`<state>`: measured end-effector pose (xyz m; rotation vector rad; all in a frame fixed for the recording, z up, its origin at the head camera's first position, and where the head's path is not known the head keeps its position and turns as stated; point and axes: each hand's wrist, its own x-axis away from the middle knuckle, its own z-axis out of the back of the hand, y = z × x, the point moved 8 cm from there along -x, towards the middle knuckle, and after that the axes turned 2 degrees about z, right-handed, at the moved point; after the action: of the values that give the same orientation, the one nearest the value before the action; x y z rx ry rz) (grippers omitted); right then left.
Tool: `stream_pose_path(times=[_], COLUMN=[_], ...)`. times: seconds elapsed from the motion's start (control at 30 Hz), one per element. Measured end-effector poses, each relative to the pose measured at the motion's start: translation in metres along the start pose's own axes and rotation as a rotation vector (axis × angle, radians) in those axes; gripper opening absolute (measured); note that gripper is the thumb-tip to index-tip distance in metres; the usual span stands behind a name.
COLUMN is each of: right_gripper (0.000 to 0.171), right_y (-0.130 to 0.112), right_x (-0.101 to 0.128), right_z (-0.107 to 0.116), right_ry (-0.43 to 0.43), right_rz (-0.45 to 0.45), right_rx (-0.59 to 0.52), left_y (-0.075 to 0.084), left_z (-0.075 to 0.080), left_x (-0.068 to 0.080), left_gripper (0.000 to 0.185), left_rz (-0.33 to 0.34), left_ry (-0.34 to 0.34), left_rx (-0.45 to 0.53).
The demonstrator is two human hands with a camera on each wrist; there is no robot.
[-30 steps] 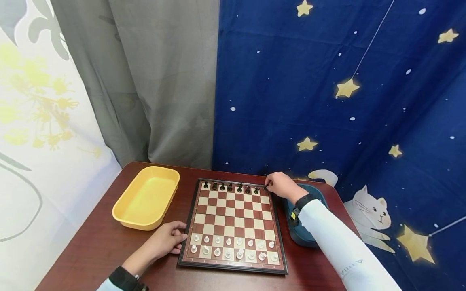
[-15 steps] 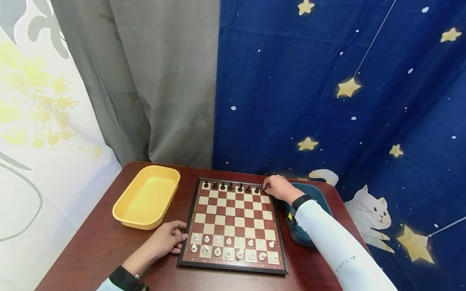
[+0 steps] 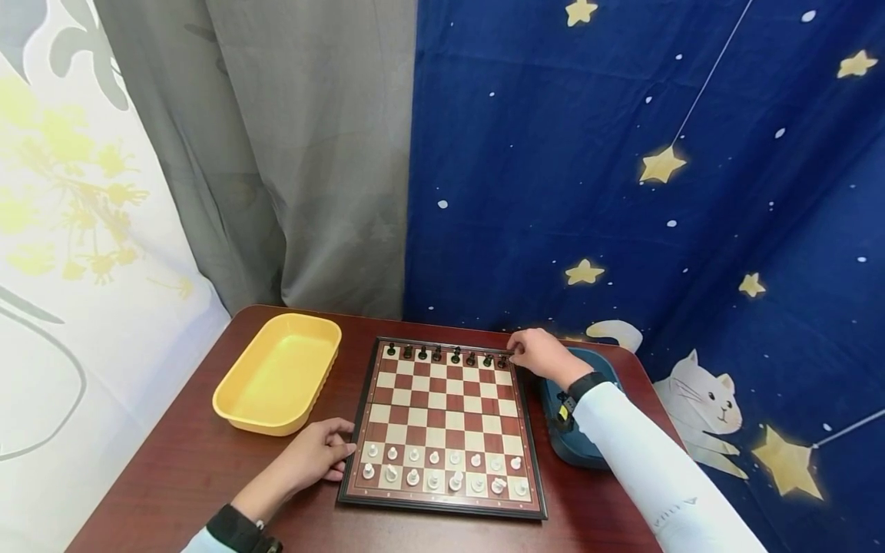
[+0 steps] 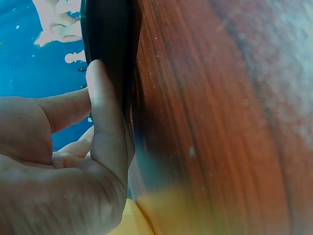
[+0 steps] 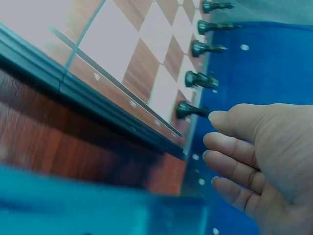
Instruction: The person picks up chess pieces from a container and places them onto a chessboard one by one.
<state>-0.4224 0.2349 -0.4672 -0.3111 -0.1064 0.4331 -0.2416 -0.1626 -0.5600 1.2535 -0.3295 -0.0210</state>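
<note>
Apparently I'm laying out the black pieces [image 3: 455, 356], and the step in hand looks like seating the last one of their back row. That corner piece [image 5: 189, 110] stands on the square at the far right corner of the board [image 3: 445, 401]. My right hand [image 3: 542, 355] is beside it, fingers loose and spread, the thumb tip next to the piece's top; I can't tell whether they touch. It grips nothing that I can see. My left hand [image 3: 319, 458] rests against the board's left edge, nearer the front corner, thumb and fingers apart and simply touching the frame, probably to steady it.

I'd judge that the next move calls for lifting my right fingers off cleanly, since a brush sideways could tip the corner piece or its neighbour. After that, a black second row seems due.

The board lies flat near the middle of the table [image 3: 162, 468], brown and cream squares inside a dark frame, a seam crossing its middle. Eight black pieces line its far edge; two rows of white pieces [image 3: 434, 458] fill the near edge. The blue bin [image 3: 581, 453] sits off the board's right edge, the yellow tray [image 3: 278, 384] off its left.
</note>
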Motion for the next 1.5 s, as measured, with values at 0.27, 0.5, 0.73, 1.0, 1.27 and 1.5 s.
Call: stream_pose_path(times=[0.27,0.5,0.73,1.0,1.27,1.5], right_gripper=[0.018,0.015,0.016,0.009,0.01,0.012], right_y=[0.017,0.038,0.053,0.053,0.051,0.054], right_x=[0.051,0.094,0.114,0.123,0.118,0.116], right_z=[0.043,0.056,0.044,0.019,0.003,-0.01], right_ry=[0.088,0.101,0.077,0.009,0.007,-0.006], right_rz=[-0.025,-0.069,-0.078,-0.028,0.009,0.014], right_rx=[-0.022,-0.039,-0.072,-0.017,0.053,0.07], left_y=[0.001,0.001,-0.001,0.0,0.0,-0.001], left_z=[-0.001,0.0,0.0,0.0,0.0,-0.001], left_x=[-0.001,0.001,0.001,0.0,-0.001,-0.001], left_gripper=[0.034,0.034,0.034,0.034,0.034,0.034], left_rz=[0.006,0.019,0.024,0.02,0.019,0.019], left_ry=[0.001,0.002,0.009,0.011,0.011,0.011], left_rx=[-0.017,-0.02,-0.025,-0.026,-0.024,-0.018])
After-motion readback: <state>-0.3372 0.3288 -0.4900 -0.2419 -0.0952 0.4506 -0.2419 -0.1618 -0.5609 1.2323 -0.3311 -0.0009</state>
